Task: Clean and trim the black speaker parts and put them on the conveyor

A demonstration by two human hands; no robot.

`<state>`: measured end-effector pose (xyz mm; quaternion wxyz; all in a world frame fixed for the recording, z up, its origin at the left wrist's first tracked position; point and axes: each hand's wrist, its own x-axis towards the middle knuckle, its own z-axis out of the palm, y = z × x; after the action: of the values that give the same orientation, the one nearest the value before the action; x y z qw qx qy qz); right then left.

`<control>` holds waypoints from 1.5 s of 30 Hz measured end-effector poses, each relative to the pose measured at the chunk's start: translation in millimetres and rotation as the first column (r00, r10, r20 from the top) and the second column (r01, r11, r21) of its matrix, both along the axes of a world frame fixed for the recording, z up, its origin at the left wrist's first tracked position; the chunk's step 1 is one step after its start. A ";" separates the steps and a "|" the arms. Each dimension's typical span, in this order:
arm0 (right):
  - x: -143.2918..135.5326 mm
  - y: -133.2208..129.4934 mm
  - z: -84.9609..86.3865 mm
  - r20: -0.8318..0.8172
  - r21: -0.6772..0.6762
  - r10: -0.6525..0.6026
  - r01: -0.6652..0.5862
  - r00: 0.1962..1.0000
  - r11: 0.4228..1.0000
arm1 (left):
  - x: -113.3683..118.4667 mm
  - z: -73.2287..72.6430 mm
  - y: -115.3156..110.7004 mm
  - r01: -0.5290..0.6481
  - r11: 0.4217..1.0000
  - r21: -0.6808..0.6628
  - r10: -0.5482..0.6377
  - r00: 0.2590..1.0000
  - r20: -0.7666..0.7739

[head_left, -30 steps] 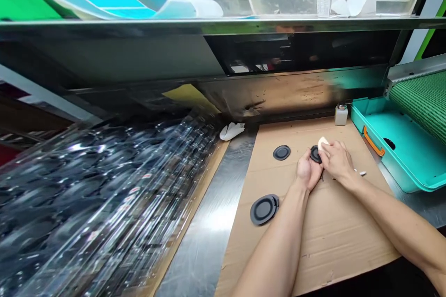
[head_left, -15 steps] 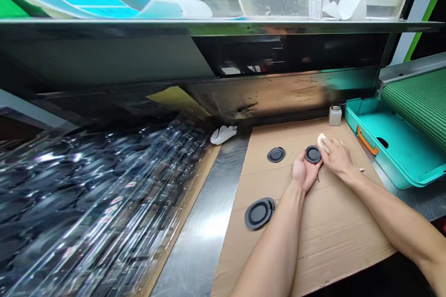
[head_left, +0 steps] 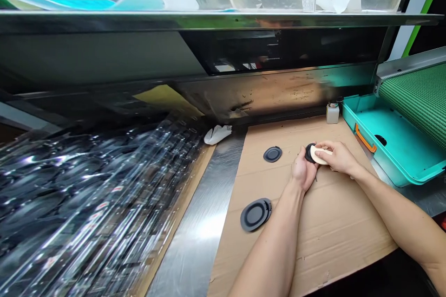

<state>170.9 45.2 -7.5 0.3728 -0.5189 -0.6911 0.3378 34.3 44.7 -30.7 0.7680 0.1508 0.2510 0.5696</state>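
Observation:
My left hand [head_left: 304, 169] holds a small dark round plastic part [head_left: 309, 152] above the cardboard sheet [head_left: 278, 250]. Closed around a cream-coloured pad [head_left: 318, 155], my right hand [head_left: 339, 157] lays it against that part and covers much of it. To the left, a similar dark part [head_left: 272, 154] lies flat on the cardboard. Nearer to me, beside my left forearm, dark oval parts [head_left: 255, 215] overlap in a small stack.
Clear plastic trays [head_left: 80, 204] holding many dark parts fill the left side. Crumpled white tissue [head_left: 218, 134] lies by them. A small bottle [head_left: 332, 112] stands behind the cardboard. At right are a teal bin [head_left: 397, 148] and a green conveyor belt [head_left: 418, 97].
My right hand has turned and brought the cream pad from beside the dark part onto its face. My left hand still holds the part. The view has shifted slightly.

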 end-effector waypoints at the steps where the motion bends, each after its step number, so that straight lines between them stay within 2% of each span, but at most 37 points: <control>1: -2.9 2.4 -2.9 -0.039 -0.009 -0.006 0.006 0.999 1.000 | 0.5 0.4 -0.5 0.004 1.000 0.002 -0.004 1.000 -0.003; 5: -7.9 5.1 -5.7 -0.135 -0.088 0.074 -0.086 0.988 0.992 | -1.0 1.5 -2.4 -0.006 0.999 -0.045 0.005 1.000 -0.022; 7: -2.8 2.7 -1.3 -0.119 -0.133 0.144 -0.160 0.982 0.978 | -2.4 1.5 -3.2 0.001 0.998 -0.068 -0.002 1.000 -0.022; 9: 4.4 -0.1 3.9 -0.041 -0.163 0.158 -0.162 0.987 0.973 | -2.4 1.1 -3.3 0.002 0.998 -0.061 -0.003 1.000 -0.012; 11: 7.8 -2.5 7.1 0.094 -0.095 0.063 -0.055 0.994 0.994 | -0.8 0.0 -2.5 -0.015 0.999 -0.052 0.015 1.000 -0.012; 13: 3.1 -5.1 7.3 0.228 0.082 -0.097 0.081 0.969 0.993 | 1.1 -1.4 -1.3 -0.036 0.997 -0.067 0.034 0.999 -0.024; 15: -8.5 -8.4 5.9 0.359 0.210 -0.173 0.101 0.917 0.972 | 1.8 -2.7 -0.7 -0.052 0.994 -0.097 0.049 0.998 -0.027; 18: -25.5 -12.1 6.3 0.561 0.190 -0.147 0.046 0.815 0.981 | 0.3 -3.6 -1.3 -0.041 0.994 -0.099 0.042 0.999 0.008; 21: -30.6 -11.0 11.1 0.672 0.172 -0.249 0.180 0.697 0.968 | -0.6 -3.2 -2.5 -0.054 0.994 -0.092 0.057 0.998 0.028; 23: -30.1 -9.7 13.5 0.694 0.166 -0.294 0.251 0.657 0.953 | 0.0 -3.1 -2.9 -0.079 0.992 -0.103 0.081 0.997 0.015; 27: -32.9 -11.4 12.5 0.703 0.137 -0.220 0.175 0.677 0.975 | 1.9 -4.1 -2.7 -0.038 0.995 -0.088 0.040 0.999 0.022; 31: -43.5 -16.9 12.1 0.713 0.112 -0.269 0.274 0.647 0.955 | 1.9 -4.5 -2.5 -0.067 0.993 -0.098 0.069 0.997 0.023; 35: -53.9 -23.5 16.0 0.720 0.043 -0.180 0.216 0.670 0.975 | 2.4 -2.7 -4.5 -0.035 0.997 -0.073 0.039 0.998 0.053; 39: -54.2 -23.8 21.7 0.708 0.006 -0.220 0.307 0.671 0.952 | 5.3 -0.3 -7.2 -0.051 0.998 -0.040 0.054 0.996 0.072; 43: -51.7 -24.4 21.4 0.706 0.007 -0.188 0.259 0.683 0.966 | 4.8 0.1 -7.7 -0.024 0.999 -0.034 0.027 0.997 0.071; 45: -49.1 -23.9 21.3 0.711 0.017 -0.204 0.274 0.673 0.962 | 3.3 -0.8 -6.6 -0.028 0.999 -0.036 0.030 0.997 0.069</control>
<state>121.8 21.2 13.8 0.0965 -0.7107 -0.6906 0.0929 37.6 38.2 -31.5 0.7705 0.1138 0.2362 0.5810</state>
